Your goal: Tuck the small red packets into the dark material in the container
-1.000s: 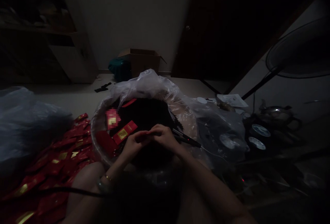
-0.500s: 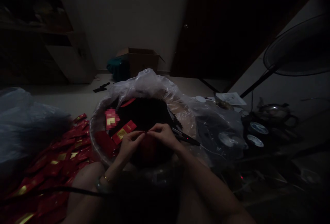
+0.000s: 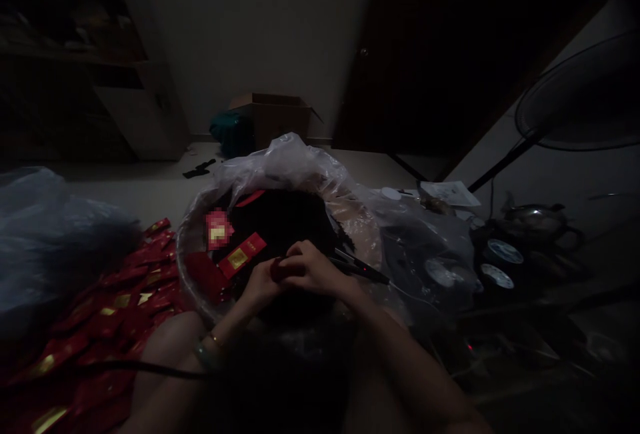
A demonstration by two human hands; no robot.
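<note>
Rm dim. Pale wall (image 3: 260,41) & dk door (image 3: 410,54) beyond fingers; pale flr (image 3: 145,197) below wall. Fan (image 3: 585,97) far R of fingers. Plastic-lined basin (image 3: 181,244) under & around fingers, dk contents (image 3: 285,214), too dark to ID. Pile of red pkts (image 3: 125,301), gold patches, L of fingers. Open carton (image 3: 283,117) past basin. L hand (image 3: 260,282) & R hand (image 3: 315,273): fingers closed together on sm. red piece (image 3: 277,269), over basin. Piece dk red, mostly hidden, shape unclear. Flat red pkt (image 3: 243,256), gold sq., just L of fingers.
</note>
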